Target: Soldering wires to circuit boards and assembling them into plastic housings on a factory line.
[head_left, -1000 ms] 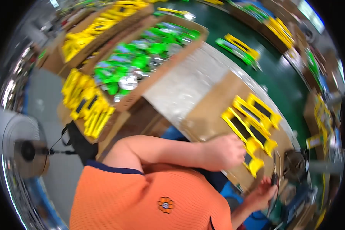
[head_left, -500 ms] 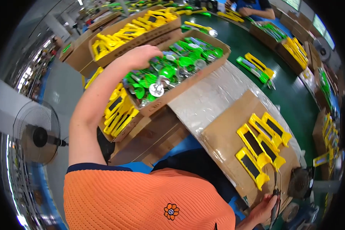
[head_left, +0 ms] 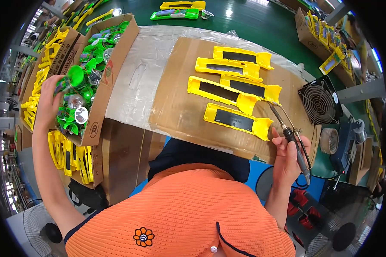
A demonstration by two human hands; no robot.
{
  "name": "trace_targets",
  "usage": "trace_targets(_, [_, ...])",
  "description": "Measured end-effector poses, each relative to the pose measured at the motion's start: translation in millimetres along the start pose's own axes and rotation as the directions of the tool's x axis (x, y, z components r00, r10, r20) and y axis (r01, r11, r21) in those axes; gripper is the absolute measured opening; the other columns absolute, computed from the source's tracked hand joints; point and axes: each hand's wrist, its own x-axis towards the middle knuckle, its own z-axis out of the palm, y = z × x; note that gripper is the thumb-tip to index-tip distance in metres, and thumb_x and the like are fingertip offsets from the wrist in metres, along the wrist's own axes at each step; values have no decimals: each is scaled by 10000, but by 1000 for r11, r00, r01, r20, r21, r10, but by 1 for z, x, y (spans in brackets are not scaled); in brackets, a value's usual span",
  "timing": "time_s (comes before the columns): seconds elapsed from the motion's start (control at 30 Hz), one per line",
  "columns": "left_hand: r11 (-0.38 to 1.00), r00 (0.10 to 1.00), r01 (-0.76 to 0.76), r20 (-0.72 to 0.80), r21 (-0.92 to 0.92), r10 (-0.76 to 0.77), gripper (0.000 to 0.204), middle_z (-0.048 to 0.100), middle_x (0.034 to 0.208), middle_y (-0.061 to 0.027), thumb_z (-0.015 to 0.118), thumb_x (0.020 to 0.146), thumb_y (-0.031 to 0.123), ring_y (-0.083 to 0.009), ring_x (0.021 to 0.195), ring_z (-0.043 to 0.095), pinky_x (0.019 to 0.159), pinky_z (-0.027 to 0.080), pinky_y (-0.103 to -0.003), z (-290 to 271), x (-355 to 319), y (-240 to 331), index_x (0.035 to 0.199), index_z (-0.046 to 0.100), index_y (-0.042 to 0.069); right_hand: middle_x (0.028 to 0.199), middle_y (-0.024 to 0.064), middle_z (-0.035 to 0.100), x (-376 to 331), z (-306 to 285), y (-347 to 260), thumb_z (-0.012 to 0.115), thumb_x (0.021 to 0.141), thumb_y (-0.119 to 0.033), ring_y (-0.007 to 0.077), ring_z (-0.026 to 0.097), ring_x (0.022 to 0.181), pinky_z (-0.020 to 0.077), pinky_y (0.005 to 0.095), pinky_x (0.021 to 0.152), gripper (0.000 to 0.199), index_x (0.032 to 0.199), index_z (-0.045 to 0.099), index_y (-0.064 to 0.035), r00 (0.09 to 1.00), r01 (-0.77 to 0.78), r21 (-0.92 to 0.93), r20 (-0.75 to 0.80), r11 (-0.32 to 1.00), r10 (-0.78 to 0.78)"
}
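My left hand is at the near left side of a cardboard box full of green plastic parts. Its fingers close on a green lamp housing with a round, flared end, raised over the other parts. My right hand grips a soldering iron with a thin metal tube bent beside its tip. The tip points at several yellow plastic housings with dark inset panels, which lie in a staggered group on a brown cardboard sheet. Some green parts have shiny round reflectors.
Boxes of yellow housings stand left of and below the green parts. A small square fan and a tape roll sit right of the cardboard sheet. Beyond it, a green housing and a yellow one lie on the green table.
The view has turned to the right, bringing the cardboard sheet to the middle. My left hand has drawn a green lamp housing up from the pile. My right hand still holds the soldering iron.
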Motion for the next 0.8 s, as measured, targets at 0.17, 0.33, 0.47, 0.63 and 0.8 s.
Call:
trace_targets(0.17, [977, 974, 83, -189, -198, -122, 452, 520, 1345, -139, 542, 937, -3, -263, 1267, 496, 1044, 387, -354, -22, -4, 35, 1377, 445, 20, 856, 108, 570, -3, 1, -4, 574, 964, -66, 267, 651, 858, 401, 609, 1051, 252, 1178, 442, -64, 999, -50, 28, -13, 998, 50])
trace_targets(0.33, [916, 978, -203, -113, -347, 174, 538, 561, 1279, -154, 600, 793, -83, -297, 1212, 537, 1030, 409, -376, -25, 17, 157, 1318, 520, 4, 933, 132, 610, -10, 11, 1, 553, 971, -43, 289, 669, 901, 435, 575, 1036, 263, 1200, 425, -63, 997, -62, 52, -47, 997, 64])
trace_targets(0.47, [676, 835, -467, -34, -570, 549, 504, 584, 1155, -164, 660, 759, 52, -331, 1082, 565, 939, 452, -425, 26, 31, 251, 1243, 539, -20, 934, 128, 615, -14, 15, 4, 552, 974, -46, 280, 675, 889, 461, 549, 1021, 252, 1194, 431, -62, 989, -56, 81, -135, 995, 67])
trace_targets(0.63, [670, 802, -507, -13, -543, 597, 490, 567, 1189, -114, 695, 791, 124, -315, 1123, 534, 975, 440, -421, 80, 50, 287, 1252, 559, 25, 935, 126, 630, -7, 31, 13, 555, 972, -32, 285, 671, 906, 485, 532, 992, 254, 1199, 445, -67, 990, -55, 182, -116, 982, 77])
trace_targets(0.8, [755, 836, -532, -100, -383, 539, 471, 559, 1218, -86, 733, 762, 152, -297, 1155, 516, 977, 431, -413, 78, 70, 290, 1218, 617, 123, 721, 69, 558, -6, 12, 4, 529, 971, -61, 277, 679, 778, 437, 645, 983, 208, 1168, 482, -105, 992, 81, 136, -109, 987, -67])
